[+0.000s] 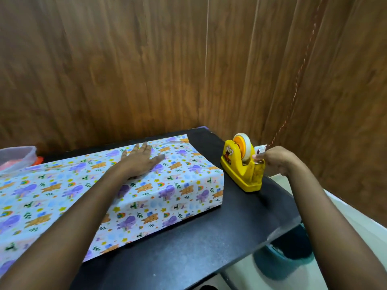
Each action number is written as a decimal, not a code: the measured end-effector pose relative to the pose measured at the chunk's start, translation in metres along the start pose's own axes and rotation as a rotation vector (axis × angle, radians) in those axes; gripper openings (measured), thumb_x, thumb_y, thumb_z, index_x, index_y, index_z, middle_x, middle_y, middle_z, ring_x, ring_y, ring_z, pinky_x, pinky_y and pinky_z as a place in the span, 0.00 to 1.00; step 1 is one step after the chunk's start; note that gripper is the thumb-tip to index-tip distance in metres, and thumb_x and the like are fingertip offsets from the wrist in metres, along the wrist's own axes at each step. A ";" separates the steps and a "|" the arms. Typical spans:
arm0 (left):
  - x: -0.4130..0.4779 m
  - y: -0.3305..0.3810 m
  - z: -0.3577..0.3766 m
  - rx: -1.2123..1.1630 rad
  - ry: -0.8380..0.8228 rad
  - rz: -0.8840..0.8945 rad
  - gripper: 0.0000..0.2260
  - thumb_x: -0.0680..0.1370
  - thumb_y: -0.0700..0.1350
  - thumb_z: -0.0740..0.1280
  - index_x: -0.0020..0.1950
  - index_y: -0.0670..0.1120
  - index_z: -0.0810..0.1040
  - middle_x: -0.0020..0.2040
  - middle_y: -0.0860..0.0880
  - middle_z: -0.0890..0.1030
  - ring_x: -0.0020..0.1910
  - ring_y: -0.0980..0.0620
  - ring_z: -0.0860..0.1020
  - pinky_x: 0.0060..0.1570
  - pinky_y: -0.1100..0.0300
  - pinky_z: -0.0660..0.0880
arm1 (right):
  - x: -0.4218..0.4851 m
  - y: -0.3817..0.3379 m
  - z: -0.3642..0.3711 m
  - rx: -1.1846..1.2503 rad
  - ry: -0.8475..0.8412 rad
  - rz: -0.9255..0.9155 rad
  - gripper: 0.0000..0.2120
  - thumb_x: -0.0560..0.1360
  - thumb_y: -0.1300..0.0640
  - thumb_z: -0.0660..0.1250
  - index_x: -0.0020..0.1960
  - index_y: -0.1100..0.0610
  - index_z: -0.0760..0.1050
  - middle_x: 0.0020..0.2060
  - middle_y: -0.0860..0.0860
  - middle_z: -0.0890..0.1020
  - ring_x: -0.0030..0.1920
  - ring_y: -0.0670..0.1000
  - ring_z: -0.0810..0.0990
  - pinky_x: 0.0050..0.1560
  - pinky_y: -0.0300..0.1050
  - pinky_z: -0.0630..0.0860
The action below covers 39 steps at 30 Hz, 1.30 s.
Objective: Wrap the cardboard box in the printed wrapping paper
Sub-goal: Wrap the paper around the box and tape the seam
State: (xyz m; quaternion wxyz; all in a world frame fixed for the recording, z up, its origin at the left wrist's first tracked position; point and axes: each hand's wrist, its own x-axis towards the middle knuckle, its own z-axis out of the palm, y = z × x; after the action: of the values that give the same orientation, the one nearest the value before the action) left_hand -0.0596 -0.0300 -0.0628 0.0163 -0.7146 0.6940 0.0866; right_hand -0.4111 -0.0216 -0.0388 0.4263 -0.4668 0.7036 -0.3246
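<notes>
Seen from above and behind 2 bare forearms, over a dark tabletop (188,254) set against a wood-panelled wall (146,70). Lying across the left and middle of the tabletop: the cardboard box (171,185), hidden under printed wrapping paper (48,197) patterned with purple elephants, brown bears, rainbows and stars on a pale ground. Paper drawn over the top and down the near and right sides of the box, with a loose flap spreading flat onto the tabletop at the near left. Left hand (139,162) open, palm down, fingers spread, pressing flat on the top of the wrapped box near its far edge. Just right of the box, apart from it: a yellow tape dispenser (243,166) with a roll of pale tape (245,147) on an orange core. Right hand (274,161) closed at the cutter end of the dispenser, fingertips pinched together there; too blurred to tell whether tape sits between them. At the far left edge, a clear plastic container (16,158) partly out of view. Below the right edge of the tabletop, a teal bin (284,258) on the floor.
</notes>
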 end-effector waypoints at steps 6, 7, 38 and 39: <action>0.000 0.001 0.002 0.006 0.012 0.005 0.36 0.77 0.66 0.45 0.77 0.44 0.42 0.77 0.49 0.41 0.76 0.50 0.41 0.72 0.44 0.43 | 0.013 -0.002 -0.005 0.083 0.020 -0.026 0.06 0.72 0.62 0.71 0.43 0.66 0.78 0.43 0.57 0.80 0.43 0.53 0.79 0.43 0.45 0.75; 0.000 0.000 0.002 0.008 0.012 0.005 0.36 0.77 0.66 0.45 0.77 0.44 0.42 0.77 0.49 0.41 0.76 0.50 0.41 0.72 0.44 0.43 | 0.014 -0.003 -0.008 0.107 0.030 -0.054 0.07 0.73 0.61 0.70 0.39 0.64 0.78 0.40 0.56 0.80 0.42 0.51 0.78 0.40 0.42 0.73; -0.002 0.005 0.001 0.026 0.022 0.006 0.36 0.78 0.65 0.45 0.77 0.44 0.42 0.77 0.49 0.41 0.76 0.50 0.42 0.72 0.44 0.43 | -0.024 0.080 0.048 1.159 -0.027 -0.065 0.11 0.80 0.59 0.59 0.38 0.59 0.69 0.23 0.51 0.79 0.27 0.48 0.82 0.26 0.41 0.79; -0.003 0.006 0.000 0.019 0.015 0.006 0.36 0.78 0.65 0.45 0.77 0.44 0.42 0.78 0.49 0.41 0.76 0.50 0.42 0.72 0.45 0.43 | -0.031 0.070 0.044 1.068 -0.045 -0.131 0.12 0.79 0.58 0.59 0.38 0.59 0.70 0.24 0.50 0.80 0.28 0.47 0.82 0.27 0.40 0.79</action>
State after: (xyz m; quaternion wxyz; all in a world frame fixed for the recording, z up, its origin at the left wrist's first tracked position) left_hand -0.0654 -0.0277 -0.0616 0.0178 -0.7128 0.6972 0.0746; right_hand -0.3920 0.0291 -0.1083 0.5982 -0.2347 0.4008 -0.6530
